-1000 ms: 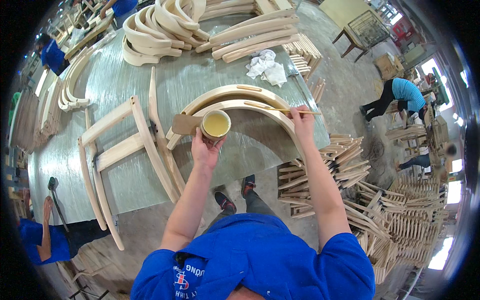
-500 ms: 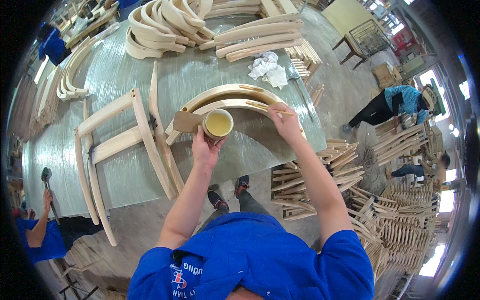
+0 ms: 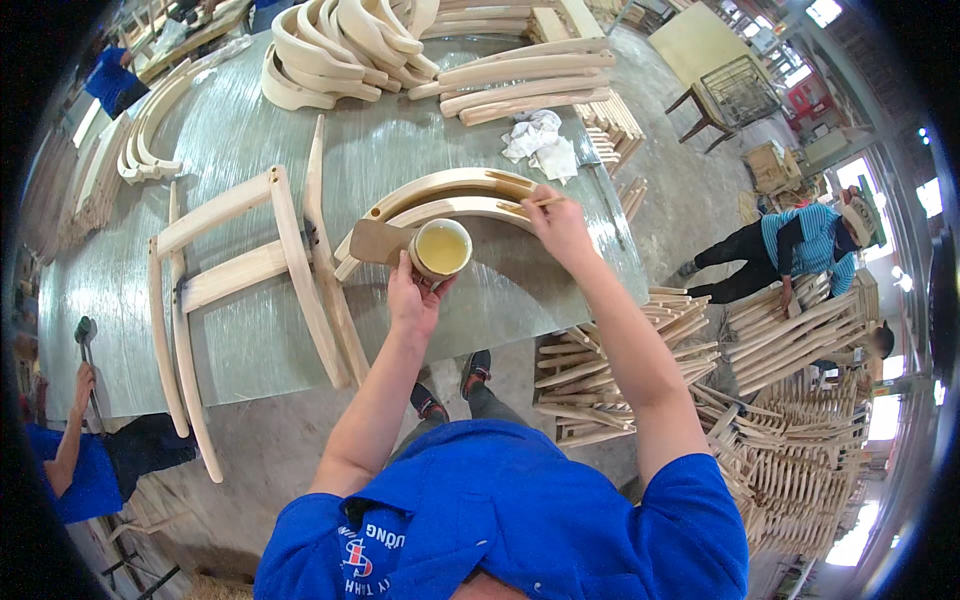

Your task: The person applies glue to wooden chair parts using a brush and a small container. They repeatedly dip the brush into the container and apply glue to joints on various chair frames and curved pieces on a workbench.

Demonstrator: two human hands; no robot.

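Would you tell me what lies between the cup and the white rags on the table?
Two curved wooden rails, seen in the head view, between cup and rags.

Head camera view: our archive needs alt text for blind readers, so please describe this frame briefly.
A person's left hand holds a cup of yellowish liquid over a workbench, while the right hand touches a thin stick to a curved wooden part. A wooden chair frame lies to the left; other workers and stacked wooden pieces surround the bench.

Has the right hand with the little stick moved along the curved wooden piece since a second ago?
Yes. The right hand slid leftward along the curved wooden piece, closer to the cup.
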